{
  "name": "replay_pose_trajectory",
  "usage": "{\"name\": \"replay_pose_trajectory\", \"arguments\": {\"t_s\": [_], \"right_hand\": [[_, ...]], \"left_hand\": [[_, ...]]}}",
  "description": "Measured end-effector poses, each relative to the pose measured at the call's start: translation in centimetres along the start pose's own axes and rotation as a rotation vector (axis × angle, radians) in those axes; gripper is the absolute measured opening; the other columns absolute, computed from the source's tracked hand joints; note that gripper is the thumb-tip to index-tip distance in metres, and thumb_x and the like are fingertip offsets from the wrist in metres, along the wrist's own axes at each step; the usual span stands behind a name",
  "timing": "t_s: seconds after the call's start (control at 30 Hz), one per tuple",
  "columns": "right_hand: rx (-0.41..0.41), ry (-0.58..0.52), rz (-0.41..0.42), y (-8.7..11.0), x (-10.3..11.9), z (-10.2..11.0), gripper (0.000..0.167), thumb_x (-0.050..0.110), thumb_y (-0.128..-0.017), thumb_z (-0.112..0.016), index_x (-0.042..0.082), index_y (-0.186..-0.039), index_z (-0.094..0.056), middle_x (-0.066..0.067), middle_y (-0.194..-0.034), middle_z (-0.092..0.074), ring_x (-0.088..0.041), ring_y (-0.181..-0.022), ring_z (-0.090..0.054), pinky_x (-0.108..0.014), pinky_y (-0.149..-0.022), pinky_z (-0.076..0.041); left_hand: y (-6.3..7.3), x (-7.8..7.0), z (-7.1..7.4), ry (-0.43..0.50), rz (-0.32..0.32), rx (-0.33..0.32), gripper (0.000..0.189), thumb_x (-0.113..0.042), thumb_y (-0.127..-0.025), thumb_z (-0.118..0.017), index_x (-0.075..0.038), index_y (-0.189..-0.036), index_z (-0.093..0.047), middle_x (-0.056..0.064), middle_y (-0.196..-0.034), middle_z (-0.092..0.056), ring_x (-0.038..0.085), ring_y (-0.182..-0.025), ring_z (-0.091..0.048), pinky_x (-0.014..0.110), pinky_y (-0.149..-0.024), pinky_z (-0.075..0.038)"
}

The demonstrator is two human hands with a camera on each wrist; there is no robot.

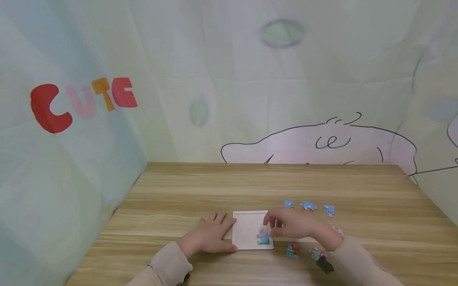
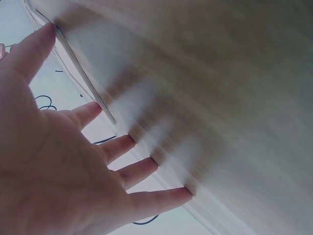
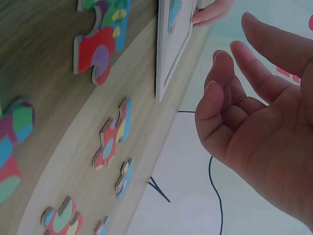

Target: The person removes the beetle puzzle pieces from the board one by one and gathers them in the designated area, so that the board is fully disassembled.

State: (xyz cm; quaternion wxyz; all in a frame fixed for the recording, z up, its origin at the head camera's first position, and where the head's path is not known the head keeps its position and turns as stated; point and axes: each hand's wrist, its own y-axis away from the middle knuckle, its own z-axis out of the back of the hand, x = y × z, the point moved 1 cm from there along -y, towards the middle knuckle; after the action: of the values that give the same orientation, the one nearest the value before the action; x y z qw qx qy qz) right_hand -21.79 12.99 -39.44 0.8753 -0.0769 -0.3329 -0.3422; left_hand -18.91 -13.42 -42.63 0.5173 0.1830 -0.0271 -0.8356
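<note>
A white square puzzle tray lies on the wooden table, one blue and green puzzle piece in its lower right corner. My left hand is spread flat at the tray's left side, thumb and index fingertips at its edge; the left wrist view shows the fingers straight, tips down on the surface. Over the tray's right edge hovers my right hand, fingers loosely bent. In the right wrist view, nothing shows between the thumb and fingers of this hand, which is raised above the tabletop.
Right of the tray lie several loose puzzle pieces: a blue one and another toward the back, a red and green one nearer me. The right forearm partly covers a pink piece. A printed cloth hangs behind the table.
</note>
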Motion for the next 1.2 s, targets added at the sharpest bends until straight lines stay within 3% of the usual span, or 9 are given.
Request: {"name": "replay_pose_trajectory", "arguments": {"t_s": [0.2, 0.7, 1.2], "right_hand": [[0.024, -0.034, 0.030, -0.9, 0.1, -0.4, 0.019, 0.013, -0.089, -0.068, 0.007, -0.106, -0.063, 0.001, -0.094, -0.060, -0.007, -0.082, -0.055, -0.024, -0.071, -0.047], [0.038, -0.032, 0.009, -2.6, -0.9, -1.6, 0.018, 0.013, -0.084, -0.073, 0.011, -0.101, -0.066, 0.007, -0.087, -0.059, -0.006, -0.076, -0.055, -0.024, -0.069, -0.047], [0.034, -0.053, -0.069, -3.1, -1.0, -2.4, 0.030, 0.012, -0.072, -0.084, 0.012, -0.095, -0.066, 0.004, -0.083, -0.056, -0.010, -0.074, -0.050, -0.024, -0.068, -0.044]], "left_hand": [[0.0, -0.1, 0.1, -0.004, 0.007, 0.005, 0.080, -0.058, -0.082, -0.065, -0.014, -0.144, -0.042, 0.020, -0.150, -0.033, 0.045, -0.136, -0.029, 0.073, -0.099, -0.027], [-0.1, -0.2, 0.3, -0.014, 0.011, 0.009, 0.080, -0.058, -0.082, -0.065, -0.013, -0.143, -0.043, 0.020, -0.149, -0.033, 0.044, -0.137, -0.029, 0.073, -0.098, -0.028], [-0.1, -0.2, 0.2, -0.001, 0.009, 0.013, 0.080, -0.059, -0.082, -0.065, -0.014, -0.144, -0.042, 0.021, -0.150, -0.033, 0.046, -0.137, -0.028, 0.074, -0.098, -0.026]]}}
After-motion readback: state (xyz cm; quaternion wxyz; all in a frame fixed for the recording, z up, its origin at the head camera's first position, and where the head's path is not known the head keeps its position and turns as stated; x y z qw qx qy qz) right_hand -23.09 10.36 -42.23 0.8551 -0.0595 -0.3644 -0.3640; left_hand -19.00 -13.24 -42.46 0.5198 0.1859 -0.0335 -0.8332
